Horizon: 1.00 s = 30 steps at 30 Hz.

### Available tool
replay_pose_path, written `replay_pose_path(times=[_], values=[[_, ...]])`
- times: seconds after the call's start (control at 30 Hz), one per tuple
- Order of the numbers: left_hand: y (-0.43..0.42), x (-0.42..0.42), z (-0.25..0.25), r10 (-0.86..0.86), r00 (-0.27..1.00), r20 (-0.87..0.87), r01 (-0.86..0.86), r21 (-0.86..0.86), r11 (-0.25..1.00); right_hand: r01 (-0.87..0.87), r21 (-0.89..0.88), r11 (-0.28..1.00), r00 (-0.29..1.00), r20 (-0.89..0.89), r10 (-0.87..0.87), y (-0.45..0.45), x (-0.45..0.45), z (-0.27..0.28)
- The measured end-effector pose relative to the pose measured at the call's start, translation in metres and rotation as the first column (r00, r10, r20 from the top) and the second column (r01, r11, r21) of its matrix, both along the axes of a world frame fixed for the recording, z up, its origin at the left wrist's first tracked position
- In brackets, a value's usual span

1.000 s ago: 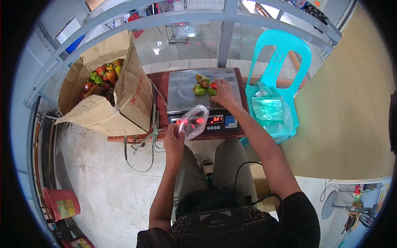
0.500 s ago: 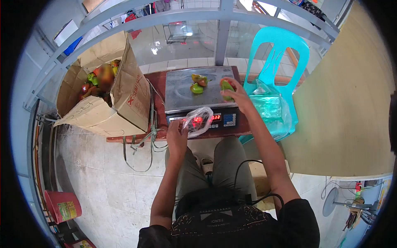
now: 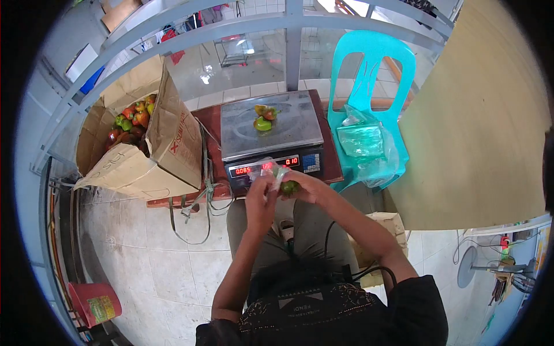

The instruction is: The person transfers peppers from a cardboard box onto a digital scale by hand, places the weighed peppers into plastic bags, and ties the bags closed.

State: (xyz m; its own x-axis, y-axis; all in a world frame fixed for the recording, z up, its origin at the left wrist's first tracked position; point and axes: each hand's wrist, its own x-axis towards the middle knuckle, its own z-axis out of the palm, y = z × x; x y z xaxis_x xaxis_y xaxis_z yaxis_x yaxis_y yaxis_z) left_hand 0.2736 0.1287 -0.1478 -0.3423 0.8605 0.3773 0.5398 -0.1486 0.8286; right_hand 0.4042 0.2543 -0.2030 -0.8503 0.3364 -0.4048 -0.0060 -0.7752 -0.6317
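Note:
My left hand (image 3: 262, 198) pinches the edge of a clear plastic bag (image 3: 269, 166) in front of the scale's display. Beside it, my right hand (image 3: 306, 187) is closed round green peppers (image 3: 289, 187) at the bag's mouth; how many it holds is partly hidden. On the metal plate of the digital scale (image 3: 297, 121) lie a green pepper (image 3: 262, 124) and, just behind it, reddish-yellow peppers (image 3: 265, 112). Red digits glow on the scale's front, partly covered by the bag and my left hand.
An open cardboard box (image 3: 167, 155) of peppers (image 3: 137, 117) stands left of the scale on a dark red table (image 3: 212, 124). On the right, a turquoise chair (image 3: 398, 138) holds packs of plastic bags (image 3: 360, 141). Grey railing (image 3: 293, 52) runs behind. A red bin (image 3: 95, 300) is lower left.
My right hand has lifted peppers off the scale and brought them down to the bag beside my left hand. The scale's reading has dropped. The whole view has shifted slightly.

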Motion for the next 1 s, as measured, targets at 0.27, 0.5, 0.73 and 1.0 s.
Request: replay_pose_path(times=[0.27,0.5,0.73,1.0], values=[[-0.019,0.027,-0.040,0.088,0.971,0.222,-0.072,-0.078,0.994,0.354,0.204,0.913,0.915,0.128,-0.384,-0.037,-0.011,-0.012],[-0.021,0.014,-0.025,0.310,0.921,0.236,-0.310,-0.037,0.950,-0.583,0.812,0.022,0.743,0.544,-0.389,-0.035,-0.008,0.013],[-0.031,-0.025,-0.033,0.302,0.816,0.493,-0.296,-0.092,0.951,-0.489,0.722,0.490,0.858,0.499,0.121,0.031,-0.032,0.085],[-0.037,-0.044,-0.033,0.197,0.814,0.546,-0.188,-0.074,0.979,-0.381,0.759,-0.528,0.848,0.059,-0.526,0.142,-0.123,0.004]])
